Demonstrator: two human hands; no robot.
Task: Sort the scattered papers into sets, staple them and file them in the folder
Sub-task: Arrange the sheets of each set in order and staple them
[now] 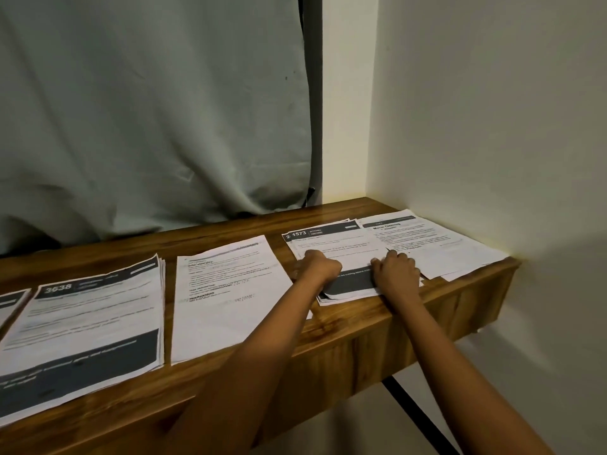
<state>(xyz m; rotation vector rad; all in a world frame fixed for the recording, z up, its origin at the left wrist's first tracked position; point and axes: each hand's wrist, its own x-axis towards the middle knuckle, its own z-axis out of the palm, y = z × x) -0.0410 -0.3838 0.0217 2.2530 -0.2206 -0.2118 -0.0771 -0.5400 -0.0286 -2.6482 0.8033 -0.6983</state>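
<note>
Several stacks of printed papers lie in a row on a wooden shelf (331,343). The stack headed "1573" (338,244) has both my hands on it: my left hand (317,267) holds its left edge with curled fingers, and my right hand (395,269) holds its right edge the same way. Right of it lies a "Mirror Cleaning" stack (437,238). To the left are a plain text stack (226,290), a "3638" stack (95,320) and the corner of one more stack (10,307). No stapler or folder is in view.
A grey-green curtain (147,110) hangs behind the shelf. A cream wall (492,126) closes off the right end. A dark strut (417,418) runs under the shelf. The shelf's front edge lies just below the papers.
</note>
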